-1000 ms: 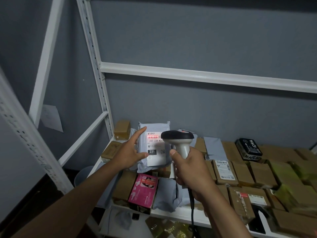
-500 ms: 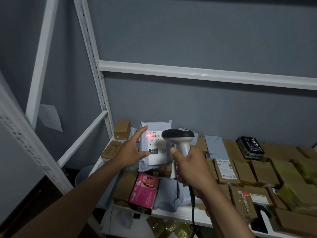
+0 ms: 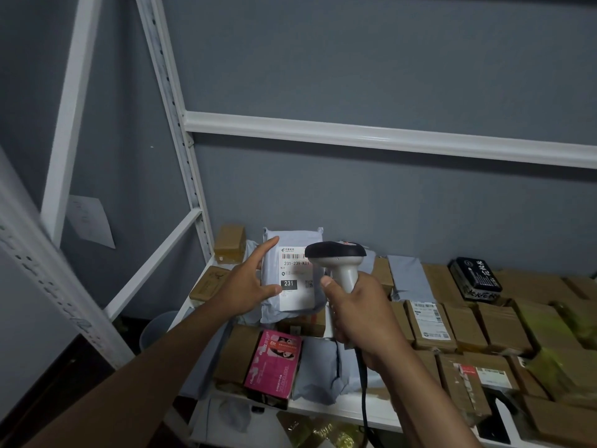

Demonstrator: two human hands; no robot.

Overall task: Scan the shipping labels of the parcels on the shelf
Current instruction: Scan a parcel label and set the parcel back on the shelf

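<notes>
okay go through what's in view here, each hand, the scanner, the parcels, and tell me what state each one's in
Left hand: holds the grey mailer upright, fingers nearly straight.
Grey mailer: upright, label facing the camera.
Right hand: grips the scanner handle.
Scanner: aimed at the label, no red light visible.
Pink box: lying at the shelf's front edge.
Brown boxes: lying flat on the shelf.

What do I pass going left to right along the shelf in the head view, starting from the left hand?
left hand → grey mailer → scanner held by the right hand → labelled brown box → black packet
</notes>
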